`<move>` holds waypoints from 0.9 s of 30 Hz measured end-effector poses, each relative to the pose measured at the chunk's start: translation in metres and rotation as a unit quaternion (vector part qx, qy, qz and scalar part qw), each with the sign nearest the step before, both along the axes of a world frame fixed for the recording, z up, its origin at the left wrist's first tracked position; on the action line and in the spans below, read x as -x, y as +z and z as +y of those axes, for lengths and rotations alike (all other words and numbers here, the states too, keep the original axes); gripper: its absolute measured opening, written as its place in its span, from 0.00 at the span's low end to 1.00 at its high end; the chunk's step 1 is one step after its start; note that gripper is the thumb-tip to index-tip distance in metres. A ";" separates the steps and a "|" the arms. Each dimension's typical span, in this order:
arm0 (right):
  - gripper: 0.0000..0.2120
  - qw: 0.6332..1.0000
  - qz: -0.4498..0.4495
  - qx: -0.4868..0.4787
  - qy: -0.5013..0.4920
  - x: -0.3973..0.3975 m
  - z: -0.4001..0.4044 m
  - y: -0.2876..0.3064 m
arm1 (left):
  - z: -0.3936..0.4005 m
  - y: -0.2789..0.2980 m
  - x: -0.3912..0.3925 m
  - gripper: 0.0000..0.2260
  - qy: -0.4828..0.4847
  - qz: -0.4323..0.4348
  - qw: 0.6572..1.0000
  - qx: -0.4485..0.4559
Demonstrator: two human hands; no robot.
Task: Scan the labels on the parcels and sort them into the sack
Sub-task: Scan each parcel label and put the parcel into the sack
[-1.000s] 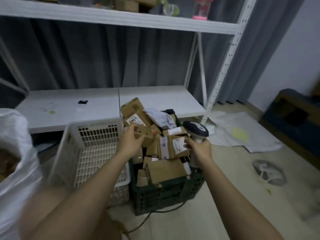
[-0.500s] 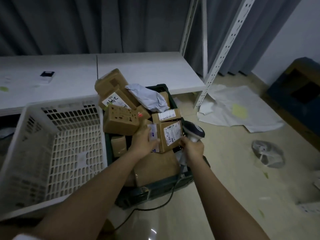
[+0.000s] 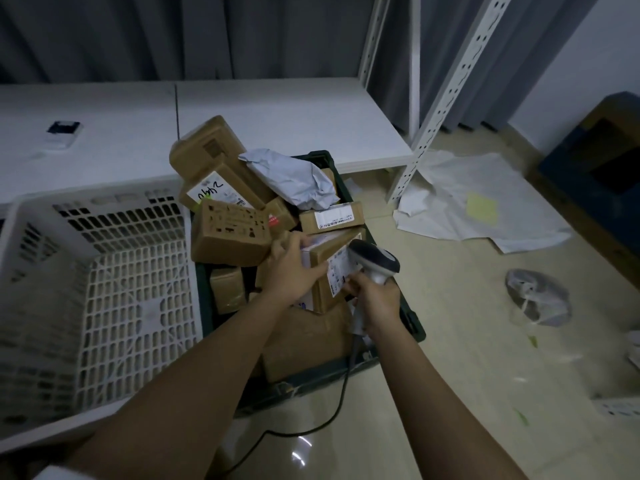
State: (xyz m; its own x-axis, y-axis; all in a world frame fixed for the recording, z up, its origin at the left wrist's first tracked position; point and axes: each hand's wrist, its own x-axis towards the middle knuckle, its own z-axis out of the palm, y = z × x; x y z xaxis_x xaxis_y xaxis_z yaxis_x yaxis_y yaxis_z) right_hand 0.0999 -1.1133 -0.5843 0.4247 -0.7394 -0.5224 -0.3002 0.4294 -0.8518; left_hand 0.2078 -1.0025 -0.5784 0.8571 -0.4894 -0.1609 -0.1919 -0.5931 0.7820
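Labelled cardboard parcel [image 3: 323, 271], held atop the heap in the dark green crate [image 3: 414, 327], label facing right. Left to right: white slatted basket [image 3: 104, 289] beside the crate; printed brown box [image 3: 230, 235] (tilted, resting on other parcels); left hand [image 3: 292, 268], fingers curled over the parcel's top and near face; grey poly mailer [image 3: 294, 178] behind; right hand [image 3: 375, 301] gripping the handle of a corded barcode scanner [image 3: 375, 261], its head just beside the label.
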 end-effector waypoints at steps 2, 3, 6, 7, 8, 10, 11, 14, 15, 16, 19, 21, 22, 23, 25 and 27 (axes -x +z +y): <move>0.15 1.000 -0.017 0.004 0.013 0.006 0.001 0.006 | 0.020 0.006 -0.004 0.15 0.031 0.037 0.997 0.052; 0.15 0.999 -0.031 0.009 0.028 0.009 0.003 0.013 | 0.031 0.009 -0.006 0.14 0.043 0.051 0.995 0.075; 0.16 0.995 -0.064 0.037 0.067 0.012 0.013 0.029 | 0.071 0.023 -0.007 0.11 0.071 0.085 0.986 0.122; 0.17 0.994 -0.072 0.048 0.072 0.011 0.019 0.034 | 0.086 0.027 -0.006 0.10 0.078 0.092 0.984 0.131; 0.16 0.992 -0.068 0.071 0.079 0.010 0.025 0.038 | 0.100 0.031 -0.004 0.10 0.084 0.097 0.983 0.135; 0.15 0.987 -0.059 0.119 0.094 0.009 0.041 0.050 | 0.133 0.042 0.000 0.09 0.102 0.118 0.978 0.140; 0.15 0.984 -0.053 0.141 0.097 0.008 0.046 0.051 | 0.145 0.047 0.002 0.08 0.105 0.137 0.974 0.144; 0.22 0.974 -0.011 0.177 0.144 0.006 0.069 0.055 | 0.183 0.058 0.007 0.06 0.090 0.176 0.971 0.131; 0.26 0.968 0.000 0.185 0.167 0.007 0.079 0.056 | 0.195 0.060 0.011 0.06 0.082 0.181 0.972 0.122; 0.29 0.965 0.005 0.179 0.191 0.008 0.090 0.055 | 0.205 0.061 0.014 0.06 0.081 0.183 0.973 0.115; 0.26 0.948 0.032 0.183 0.259 0.011 0.117 0.047 | 0.227 0.052 0.020 0.14 0.140 0.171 0.970 0.103; 0.26 0.950 0.044 0.184 0.249 0.013 0.129 0.044 | 0.235 0.045 0.025 0.24 0.208 0.164 0.958 0.111; 0.26 0.957 0.039 0.167 0.234 0.012 0.132 0.042 | 0.237 0.041 0.026 0.27 0.228 0.171 0.953 0.107; 0.27 0.962 0.039 0.155 0.223 0.010 0.135 0.042 | 0.238 0.041 0.027 0.28 0.231 0.181 0.951 0.094; 0.28 0.963 0.039 0.152 0.217 0.008 0.143 0.048 | 0.242 0.047 0.031 0.30 0.209 0.242 0.947 0.044; 0.28 0.965 0.034 0.146 0.216 0.005 0.145 0.044 | 0.248 0.055 0.033 0.33 0.153 0.353 0.923 0.001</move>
State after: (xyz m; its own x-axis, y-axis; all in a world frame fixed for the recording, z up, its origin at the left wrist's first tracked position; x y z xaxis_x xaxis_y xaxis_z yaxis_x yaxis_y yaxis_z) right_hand 0.0952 -0.9679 -0.5400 0.6975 -0.6218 -0.3562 -0.4573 -0.0036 -0.8893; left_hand 0.1752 -0.7546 -0.5236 0.6370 -0.2421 -0.7318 0.5425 -0.5336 0.6488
